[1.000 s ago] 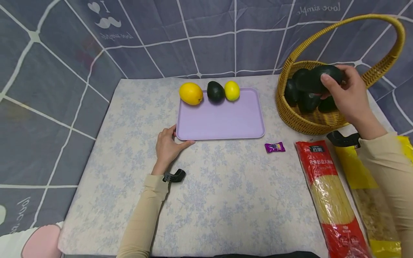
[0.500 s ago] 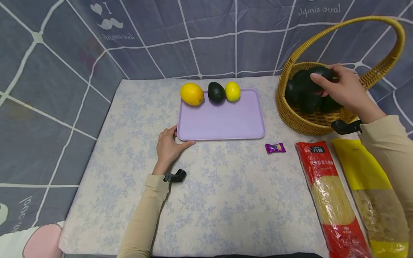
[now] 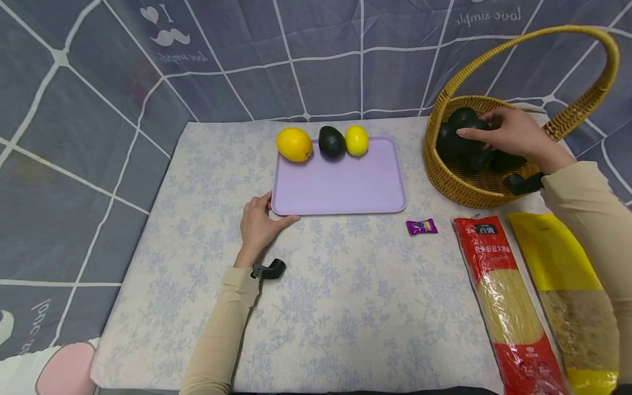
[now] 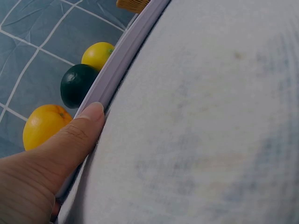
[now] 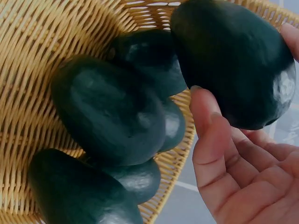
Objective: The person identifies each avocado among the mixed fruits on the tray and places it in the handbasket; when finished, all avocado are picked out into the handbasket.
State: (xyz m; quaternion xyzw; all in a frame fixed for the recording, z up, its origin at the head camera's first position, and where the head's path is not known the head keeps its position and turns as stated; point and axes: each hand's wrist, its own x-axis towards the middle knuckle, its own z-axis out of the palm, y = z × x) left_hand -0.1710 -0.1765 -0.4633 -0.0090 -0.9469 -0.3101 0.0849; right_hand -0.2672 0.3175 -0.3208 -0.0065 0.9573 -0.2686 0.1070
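My left hand (image 3: 258, 227) holds the front left corner of a lilac tray (image 3: 338, 186). Its thumb lies along the front rim in the left wrist view, while the fingers are at the left side. Inside a wicker basket (image 3: 439, 178), my right hand (image 3: 511, 131) grips a dark green avocado (image 5: 233, 60) between thumb and fingers. Several more avocados (image 5: 107, 112) lie in the basket below it. Along the tray's back rim stand a large orange-yellow fruit (image 3: 294, 145), another avocado (image 3: 331, 143) and a small bright yellow fruit (image 3: 356, 140).
A purple-wrapped candy (image 3: 422, 226) lies between tray and basket. At the right, a red pack of noodles (image 3: 508, 302) and a yellow bag (image 3: 568, 296) lie side by side. The basket's tall handle (image 3: 533, 35) arches up. Grey tile-patterned cloth (image 3: 326, 82) hangs behind the table.
My right hand has moved left and slightly down within the basket, carrying the avocado over the others. The left hand has stayed at the tray corner.
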